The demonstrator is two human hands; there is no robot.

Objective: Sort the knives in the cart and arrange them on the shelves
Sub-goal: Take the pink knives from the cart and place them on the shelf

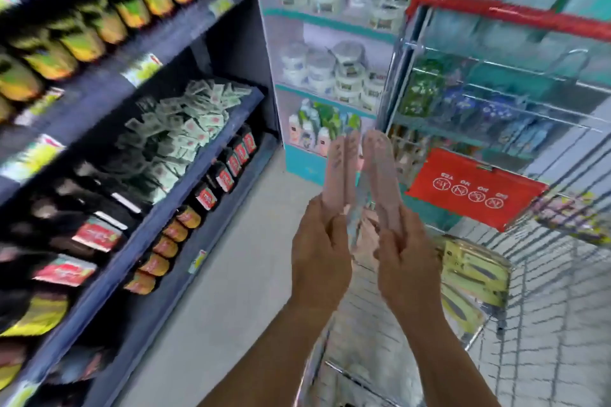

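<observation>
In the middle of the frame, the left hand [319, 243] and the right hand [405, 253] each had a tight grip on pink knife packs [344, 168], held upright above the cart [545, 274]. More yellow packs [472, 274] lay inside the cart at the lower right. Dark shelves [139, 241] full of bottles filled the left side. The picture was blurry.

Left hand [319, 241] and right hand [401, 248] raised side by side, fingers [334, 228] gripping.
</observation>
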